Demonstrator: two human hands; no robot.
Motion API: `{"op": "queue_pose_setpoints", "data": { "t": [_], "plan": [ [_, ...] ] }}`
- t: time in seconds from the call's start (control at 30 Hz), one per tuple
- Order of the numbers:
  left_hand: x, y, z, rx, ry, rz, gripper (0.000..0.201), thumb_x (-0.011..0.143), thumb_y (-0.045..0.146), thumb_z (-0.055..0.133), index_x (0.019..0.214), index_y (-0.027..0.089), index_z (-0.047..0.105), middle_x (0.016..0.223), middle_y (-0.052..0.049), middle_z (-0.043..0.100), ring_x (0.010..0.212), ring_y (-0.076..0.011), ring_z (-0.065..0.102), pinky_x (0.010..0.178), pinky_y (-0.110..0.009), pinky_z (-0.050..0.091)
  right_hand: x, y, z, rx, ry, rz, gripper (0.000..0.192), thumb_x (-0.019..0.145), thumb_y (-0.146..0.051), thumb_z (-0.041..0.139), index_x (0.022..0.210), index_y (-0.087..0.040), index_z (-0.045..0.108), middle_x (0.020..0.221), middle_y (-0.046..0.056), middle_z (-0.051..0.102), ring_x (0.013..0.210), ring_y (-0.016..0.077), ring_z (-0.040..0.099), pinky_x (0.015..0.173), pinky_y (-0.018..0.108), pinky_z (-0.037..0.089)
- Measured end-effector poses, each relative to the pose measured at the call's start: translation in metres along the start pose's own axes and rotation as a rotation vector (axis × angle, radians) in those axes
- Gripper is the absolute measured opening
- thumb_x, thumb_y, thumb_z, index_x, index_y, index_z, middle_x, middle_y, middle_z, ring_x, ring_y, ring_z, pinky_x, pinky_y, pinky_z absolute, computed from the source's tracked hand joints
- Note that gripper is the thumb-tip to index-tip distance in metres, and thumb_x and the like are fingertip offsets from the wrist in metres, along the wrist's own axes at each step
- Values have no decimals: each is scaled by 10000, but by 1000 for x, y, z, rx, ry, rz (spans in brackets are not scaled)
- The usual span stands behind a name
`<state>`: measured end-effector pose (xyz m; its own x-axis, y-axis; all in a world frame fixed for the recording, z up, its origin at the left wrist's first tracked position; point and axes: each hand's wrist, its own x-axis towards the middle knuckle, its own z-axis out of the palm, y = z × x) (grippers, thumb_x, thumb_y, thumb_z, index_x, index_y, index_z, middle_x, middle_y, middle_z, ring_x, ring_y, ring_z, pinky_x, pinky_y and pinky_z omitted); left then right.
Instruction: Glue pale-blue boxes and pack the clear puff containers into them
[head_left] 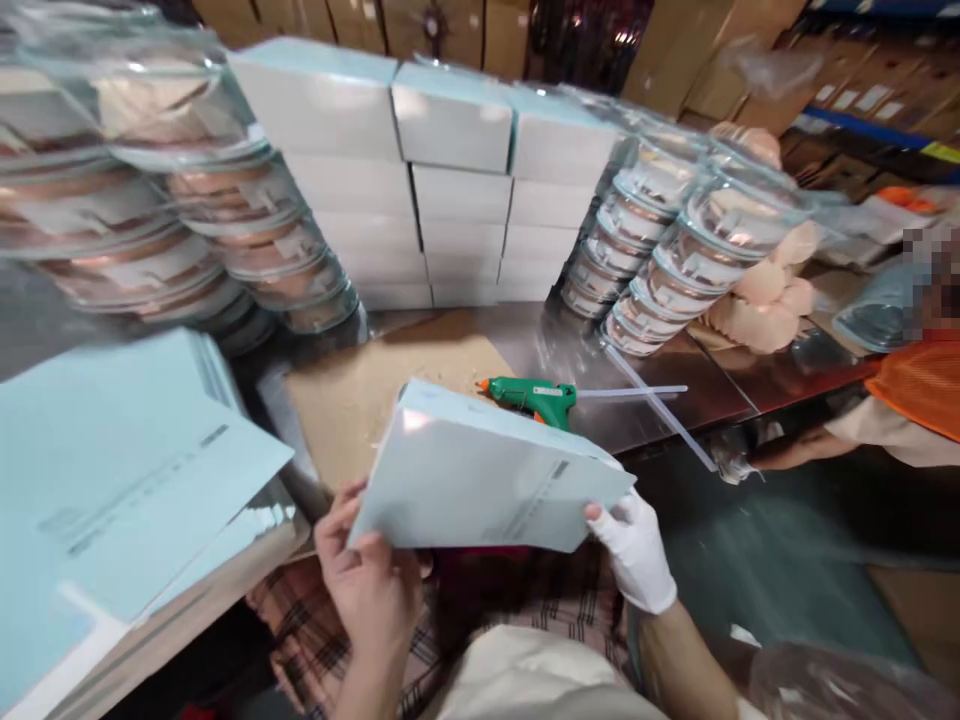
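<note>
Nearest, the left hand (371,585) pinches the lower-left corner of a pale blue flat carton (487,480), fingers (334,520) clamped on its edge; the gloved right hand (637,550) grips the lower-right corner. The carton hangs tilted above the lap, short of the surface (675,385). At 12 o'clock lies a green glue gun (536,398) (nozzle pointing left) on cardboard (360,400). Beyond stand stacked white boxes (450,190). Risk: corner-only holds could let the glossy sheet slip or crease.
</note>
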<state>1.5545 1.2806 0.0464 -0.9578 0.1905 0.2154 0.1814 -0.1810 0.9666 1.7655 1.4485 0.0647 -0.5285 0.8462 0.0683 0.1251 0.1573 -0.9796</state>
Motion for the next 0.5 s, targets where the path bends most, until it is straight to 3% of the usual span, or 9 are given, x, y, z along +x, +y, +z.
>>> {"op": "queue_pose_setpoints", "data": {
  "t": [0.07, 0.1, 0.17, 0.2, 0.3, 0.37, 0.4, 0.47, 0.5],
  "plan": [
    [3, 11, -2, 251, -29, 244, 443, 876, 567, 792, 1205, 310, 643, 1386, -66, 650, 1388, -321, 584, 1198, -557, 447, 19, -19, -12, -92, 56, -165, 492, 905, -547, 761, 1334, -316, 688, 1467, 108, 623, 1272, 329, 631, 1065, 475, 562],
    [7, 20, -1, 383, -79, 404, 620, 812, 541, 862, 1336, 323, 611, 1444, -90, 625, 1461, -360, 517, 1240, -612, 377, 27, -29, -17, -164, 46, -269, 367, 917, -507, 758, 1234, -324, 735, 1439, 97, 642, 1261, 326, 630, 1063, 487, 555],
    [20, 40, 2, 602, -228, 667, 1003, 726, 600, 905, 1571, 335, 435, 1554, -144, 557, 1543, -446, 399, 1275, -738, 202, 41, -51, -20, -321, -83, -498, 150, 950, -440, 730, 1019, -314, 773, 1350, 81, 700, 1194, 301, 650, 1030, 488, 554],
    [29, 50, 5, 682, -346, 740, 1075, 732, 645, 879, 1621, 320, 370, 1562, -171, 557, 1537, -486, 397, 1261, -794, 125, 47, -62, -19, -381, -183, -609, 140, 974, -421, 701, 951, -300, 767, 1318, 75, 724, 1151, 281, 665, 1008, 476, 555],
    [53, 67, 10, 830, -732, 758, 819, 873, 627, 744, 1565, 286, 469, 1360, -163, 722, 1322, -483, 633, 1231, -842, 94, 85, -96, -25, -438, -414, -790, 269, 1023, -502, 621, 980, -274, 757, 1328, 79, 743, 1136, 251, 695, 1006, 435, 551],
    [65, 70, 8, 805, -854, 706, 669, 890, 572, 736, 1475, 303, 552, 1221, -98, 786, 1112, -399, 751, 1245, -763, 264, 135, -122, -45, -467, -298, -733, 423, 1037, -610, 536, 1102, -254, 755, 1327, 112, 739, 1200, 274, 691, 1055, 440, 535],
    [67, 69, 6, 780, -855, 663, 635, 881, 561, 744, 1440, 312, 573, 1209, -77, 790, 1063, -370, 767, 1234, -706, 354, 168, -136, -62, -522, -141, -664, 483, 1053, -623, 480, 1163, -235, 748, 1314, 130, 738, 1236, 293, 679, 1092, 458, 512],
    [66, 65, 2, 751, -708, 550, 623, 858, 561, 758, 1402, 308, 591, 1233, -73, 780, 1052, -358, 770, 1130, -607, 523, 239, -165, -101, -769, 273, -522, 558, 1069, -576, 440, 1344, -156, 685, 1392, 193, 685, 1330, 358, 617, 1159, 538, 436],
    [62, 62, 0, 747, -593, 480, 641, 851, 568, 759, 1405, 297, 586, 1244, -84, 773, 1062, -364, 767, 1049, -566, 586, 274, -177, -120, -950, 371, -440, 612, 1053, -566, 474, 1453, -124, 614, 1490, 226, 610, 1389, 402, 561, 1171, 591, 398]
  ]
}}
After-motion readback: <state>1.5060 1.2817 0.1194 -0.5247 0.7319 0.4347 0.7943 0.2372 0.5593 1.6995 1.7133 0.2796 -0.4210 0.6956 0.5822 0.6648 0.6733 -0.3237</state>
